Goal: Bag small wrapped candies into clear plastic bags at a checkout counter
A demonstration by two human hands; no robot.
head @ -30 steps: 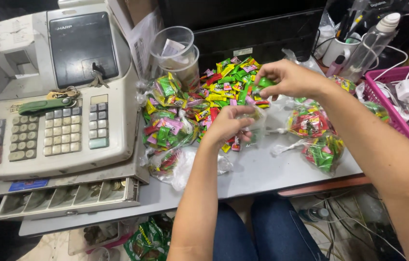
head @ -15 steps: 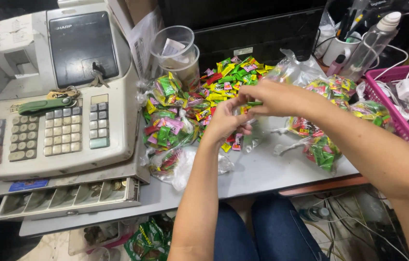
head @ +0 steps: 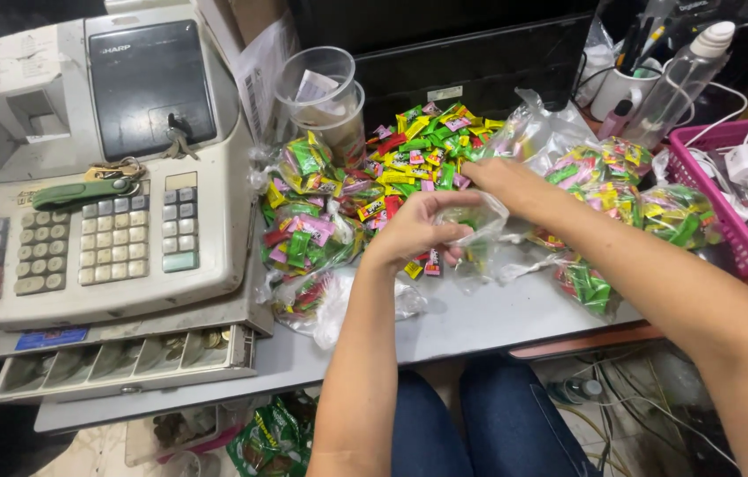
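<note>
My left hand (head: 414,228) grips the mouth of a small clear plastic bag (head: 478,231) over the grey counter. My right hand (head: 502,179) reaches into the top of that same bag, fingers closed at its opening; what they hold is hidden. Just behind both hands lies a loose pile of small wrapped candies (head: 418,150) in green, yellow, red and pink. Filled and tied clear candy bags lie to the left (head: 303,230) and to the right (head: 621,190) of my hands.
A grey cash register (head: 100,177) with its open coin drawer (head: 118,362) fills the left. Stacked clear plastic cups (head: 321,93) stand behind the candy. A pink basket (head: 732,199) with chargers and cables sits at the right, a spray bottle (head: 683,75) and pen cup behind it.
My right hand has come back from the loose candy pile to the clear bag held in my left hand. The left hand has stayed in place.
</note>
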